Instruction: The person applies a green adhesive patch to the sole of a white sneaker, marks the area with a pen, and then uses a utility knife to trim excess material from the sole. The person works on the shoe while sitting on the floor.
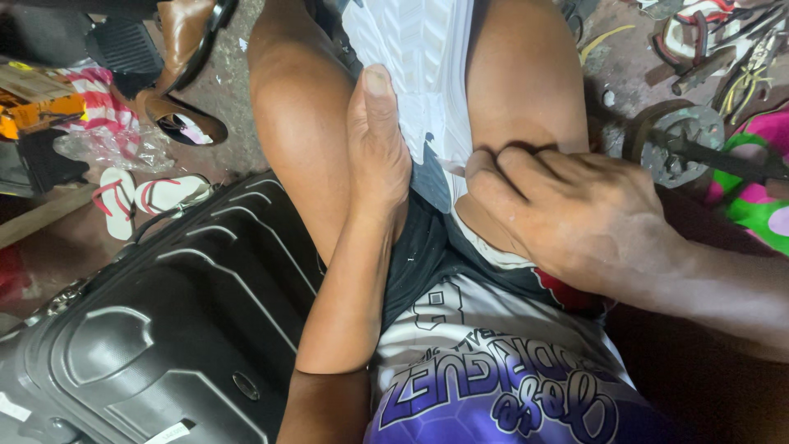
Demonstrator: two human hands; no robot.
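White rubber shoe sole with chevron tread (pixel 419 57) wedged upright between knees. Left hand (pixel 376 152) clamps its left edge, thumb flat along tread. Right hand (pixel 567 205) pinches thin pale thread or needle (pixel 454 164) at sole's lower edge; which, cannot tell. Best: keep clamp firm beside pinch, pull straight. Black ribbed hard suitcase (pixel 164 329) left of grip.

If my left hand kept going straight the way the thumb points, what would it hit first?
The left hand already rests on the white shoe sole held between the knees; going on, it would likely just slide along that sole, though depth is unclear.
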